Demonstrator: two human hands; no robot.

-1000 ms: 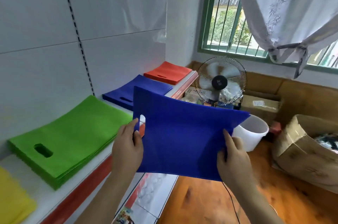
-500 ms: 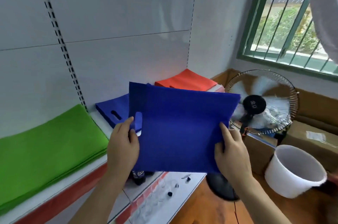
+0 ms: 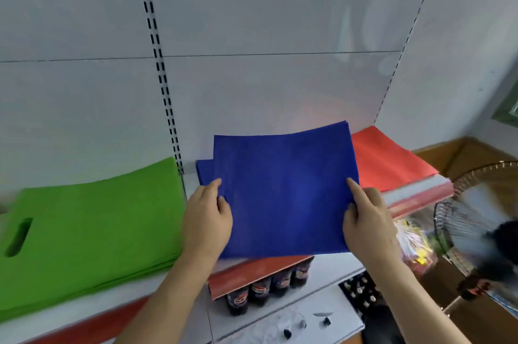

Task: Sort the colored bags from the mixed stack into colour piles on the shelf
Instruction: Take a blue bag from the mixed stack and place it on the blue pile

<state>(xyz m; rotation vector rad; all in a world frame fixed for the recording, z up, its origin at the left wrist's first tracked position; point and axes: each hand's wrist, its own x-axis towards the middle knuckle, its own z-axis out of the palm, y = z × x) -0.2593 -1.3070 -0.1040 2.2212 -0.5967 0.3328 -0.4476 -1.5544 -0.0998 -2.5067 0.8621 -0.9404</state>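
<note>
Two bare forearms came up from the bottom edge, no sleeves showing anywhere. The left hand (image 3: 207,220) and right hand (image 3: 367,224) wore no gloves, rings, watch or bands; the nails looked short and plain.

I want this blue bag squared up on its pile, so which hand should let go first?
Probably the right hand. It pinches the blue bag at the edge nearest the red pile, while the left hand grips the edge where the blue pile peeks out, so it can align there.
</note>
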